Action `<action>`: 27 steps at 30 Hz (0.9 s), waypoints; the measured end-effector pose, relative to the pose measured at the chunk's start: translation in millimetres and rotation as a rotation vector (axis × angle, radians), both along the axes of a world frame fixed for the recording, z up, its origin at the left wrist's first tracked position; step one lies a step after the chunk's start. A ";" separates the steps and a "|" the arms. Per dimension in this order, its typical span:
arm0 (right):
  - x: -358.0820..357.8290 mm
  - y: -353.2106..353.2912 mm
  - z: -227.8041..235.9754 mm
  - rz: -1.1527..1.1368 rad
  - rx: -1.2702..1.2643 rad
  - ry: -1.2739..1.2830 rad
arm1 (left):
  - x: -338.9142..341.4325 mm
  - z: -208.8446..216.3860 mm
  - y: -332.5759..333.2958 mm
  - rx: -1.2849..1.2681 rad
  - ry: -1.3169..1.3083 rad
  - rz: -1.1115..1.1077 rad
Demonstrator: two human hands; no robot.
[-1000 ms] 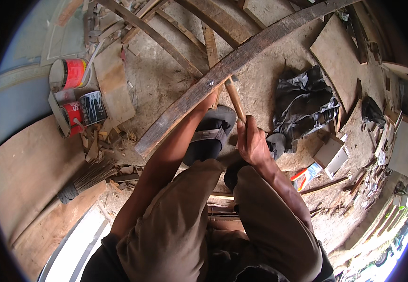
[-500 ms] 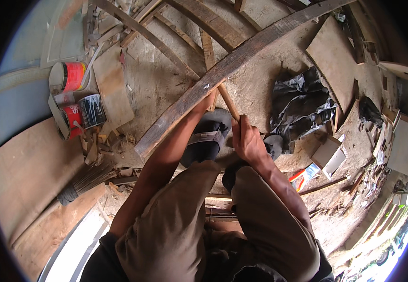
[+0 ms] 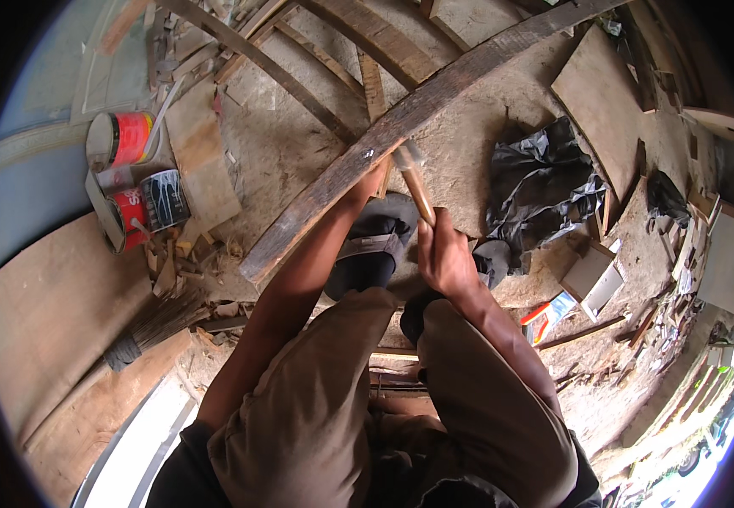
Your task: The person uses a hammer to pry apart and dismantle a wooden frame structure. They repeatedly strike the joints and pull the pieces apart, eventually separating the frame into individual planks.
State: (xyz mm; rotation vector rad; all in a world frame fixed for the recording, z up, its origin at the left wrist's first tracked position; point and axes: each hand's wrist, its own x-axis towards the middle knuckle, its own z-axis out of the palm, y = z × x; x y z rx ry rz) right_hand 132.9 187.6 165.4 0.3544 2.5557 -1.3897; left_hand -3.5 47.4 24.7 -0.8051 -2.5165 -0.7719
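Observation:
A long, dark wooden beam (image 3: 333, 182) runs slantwise across the view, from near my left knee up to the far right. My right hand (image 3: 447, 254) is wrapped round the wooden handle of a hammer (image 3: 417, 193). Its head, smeared by motion, is close to the beam's near side. My left hand (image 3: 373, 182) reaches up beneath the beam; its fingers are hidden there. Beyond, slats of a wooden frame (image 3: 373, 85) meet the beam, one of them ending close to my left hand.
Paint cans (image 3: 134, 140) stand at the left beside a board (image 3: 202, 161). A crumpled black plastic sheet (image 3: 540, 186) lies to the right, near a hand saw with a red-orange handle (image 3: 544, 317) and an open box (image 3: 591, 279). Wood scraps litter the floor. My sandalled feet (image 3: 375, 245) are under the beam.
The hammer's head has come out from behind the beam toward me, now blurred and visible. My right hand has barely shifted; the left arm stays in place.

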 end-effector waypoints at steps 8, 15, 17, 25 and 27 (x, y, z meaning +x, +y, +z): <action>4.1 11.6 9.9 -0.138 -0.072 -0.104 | 9.7 -41.3 -45.2 0.412 -0.476 -0.168; 13.6 3.1 -10.1 -0.069 -0.053 -0.038 | -37.8 -59.7 -71.2 1.007 -1.074 0.065; 14.0 2.6 -9.2 -0.044 -0.026 -0.052 | -62.6 -26.1 -39.8 0.538 -1.095 0.043; 4.9 5.6 6.1 -0.024 -0.022 0.050 | -70.0 -31.7 -24.4 0.447 -1.105 -0.190; 6.4 3.9 0.9 0.108 0.141 0.213 | -72.2 -22.7 -32.1 0.439 -1.114 -0.133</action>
